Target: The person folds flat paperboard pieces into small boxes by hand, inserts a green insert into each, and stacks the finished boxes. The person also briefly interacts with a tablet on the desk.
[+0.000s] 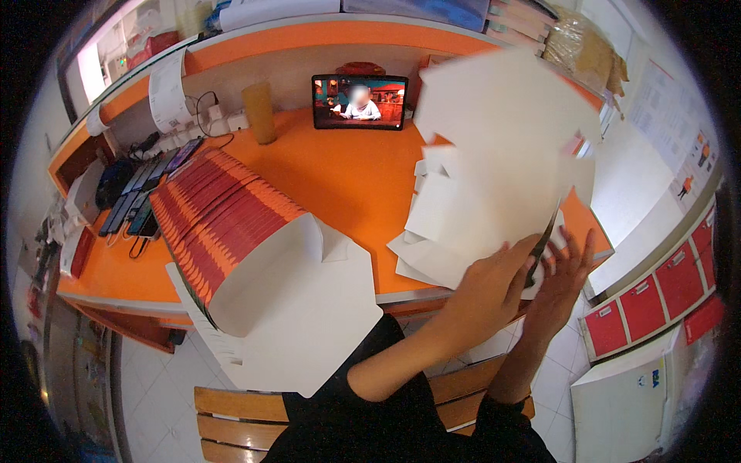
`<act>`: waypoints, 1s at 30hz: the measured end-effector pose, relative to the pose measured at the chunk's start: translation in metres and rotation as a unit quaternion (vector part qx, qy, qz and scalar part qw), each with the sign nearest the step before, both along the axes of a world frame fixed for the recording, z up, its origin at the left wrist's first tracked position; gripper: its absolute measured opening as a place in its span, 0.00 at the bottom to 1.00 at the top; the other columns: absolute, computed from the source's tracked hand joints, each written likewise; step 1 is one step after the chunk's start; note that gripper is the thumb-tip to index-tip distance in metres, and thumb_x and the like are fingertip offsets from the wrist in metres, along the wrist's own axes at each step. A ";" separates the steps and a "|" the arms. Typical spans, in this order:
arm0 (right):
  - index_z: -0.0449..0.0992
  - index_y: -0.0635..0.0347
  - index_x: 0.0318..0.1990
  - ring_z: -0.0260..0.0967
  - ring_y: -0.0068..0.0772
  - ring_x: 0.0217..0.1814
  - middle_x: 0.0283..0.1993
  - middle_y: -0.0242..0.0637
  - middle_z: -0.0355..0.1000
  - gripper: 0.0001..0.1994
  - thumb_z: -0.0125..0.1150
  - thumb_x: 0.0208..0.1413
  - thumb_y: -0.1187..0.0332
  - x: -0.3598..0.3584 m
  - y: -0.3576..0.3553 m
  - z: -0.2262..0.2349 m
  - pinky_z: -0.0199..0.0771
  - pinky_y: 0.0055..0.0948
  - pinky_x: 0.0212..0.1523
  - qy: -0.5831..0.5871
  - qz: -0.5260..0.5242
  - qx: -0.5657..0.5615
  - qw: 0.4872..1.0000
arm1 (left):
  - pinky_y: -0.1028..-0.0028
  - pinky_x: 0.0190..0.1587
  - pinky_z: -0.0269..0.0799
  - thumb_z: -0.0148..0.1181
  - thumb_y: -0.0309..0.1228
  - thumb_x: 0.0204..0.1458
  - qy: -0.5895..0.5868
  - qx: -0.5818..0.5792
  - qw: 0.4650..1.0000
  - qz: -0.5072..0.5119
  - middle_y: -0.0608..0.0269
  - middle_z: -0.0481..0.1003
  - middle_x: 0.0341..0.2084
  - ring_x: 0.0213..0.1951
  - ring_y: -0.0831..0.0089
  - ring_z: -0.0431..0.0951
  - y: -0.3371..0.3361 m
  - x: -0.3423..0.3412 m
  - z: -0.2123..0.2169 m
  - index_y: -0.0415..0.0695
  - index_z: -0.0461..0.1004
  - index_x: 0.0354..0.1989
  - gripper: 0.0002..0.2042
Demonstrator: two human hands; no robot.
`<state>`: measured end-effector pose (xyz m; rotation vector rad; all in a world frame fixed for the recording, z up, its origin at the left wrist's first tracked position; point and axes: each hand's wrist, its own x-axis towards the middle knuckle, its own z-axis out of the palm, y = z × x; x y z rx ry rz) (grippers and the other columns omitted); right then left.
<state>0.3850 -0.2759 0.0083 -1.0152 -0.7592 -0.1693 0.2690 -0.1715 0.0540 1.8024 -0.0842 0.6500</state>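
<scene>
On the right of the desk, my left hand (494, 285) is curled with its fingers closed at the lower edge of a large white cardboard sheet (509, 116), whose upper part is smeared by motion. A narrow dark pointed strip (546, 241) shows by its fingertips; I cannot tell whether it belongs to the sheet. Just to the right, my right hand (567, 266) has its fingers stretched and spread near an orange printed corner (575, 212). Beneath the sheet lie more white flat cartons (432, 208). To the left, a row of nested red-and-orange cartons (231, 216) ends in a white open flap (309, 309).
A tablet (360, 102) stands lit at the back of the orange desk (340, 181). Beside it is a yellowish cylinder (258, 113). Several phones (139, 193) with cables lie at the left. A slatted wooden bench (239, 420) is below me; red lockers (644, 309) stand at right.
</scene>
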 end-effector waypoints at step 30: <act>0.69 0.60 0.51 0.64 0.41 0.54 0.53 0.45 0.66 0.14 0.51 0.61 0.64 0.055 -0.008 -0.007 0.60 0.38 0.58 -0.102 -0.018 -0.333 0.937 | 0.55 0.59 0.56 0.65 0.43 0.47 -0.060 0.187 0.967 0.164 0.53 0.78 0.33 0.43 0.51 0.76 0.018 0.002 -0.028 0.43 0.60 0.53 0.29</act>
